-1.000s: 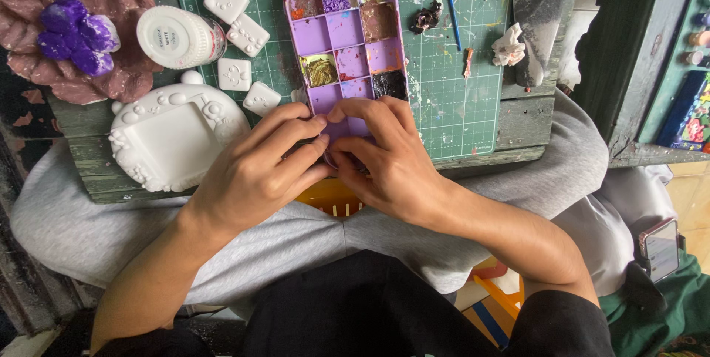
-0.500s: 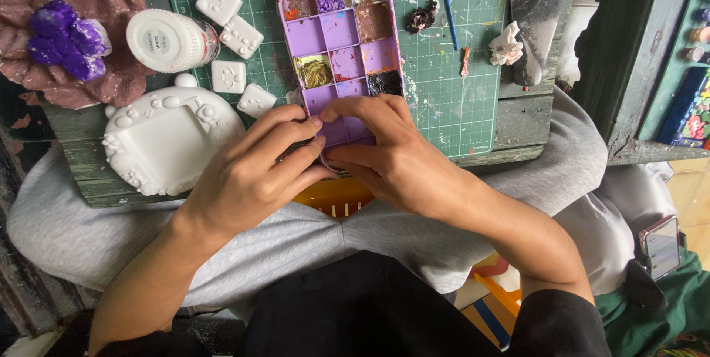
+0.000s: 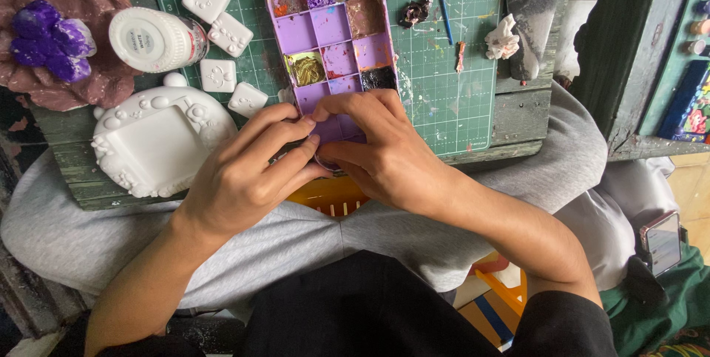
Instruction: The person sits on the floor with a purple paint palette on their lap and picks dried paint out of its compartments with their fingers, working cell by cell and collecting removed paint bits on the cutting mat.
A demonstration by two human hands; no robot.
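At the near end of the purple paint palette (image 3: 329, 35), both hands are meeting over a small round object that is mostly hidden between the fingers. Left hand (image 3: 248, 172) is curling in from the left and right hand (image 3: 384, 153) from the right, fingertips touching at the palette's lower edge; whether either is truly pinching the object cannot be told. The palette's long axis is running away from the person across the green cutting mat (image 3: 458, 98). White plaster frame (image 3: 159, 142) is lying just left of the left hand.
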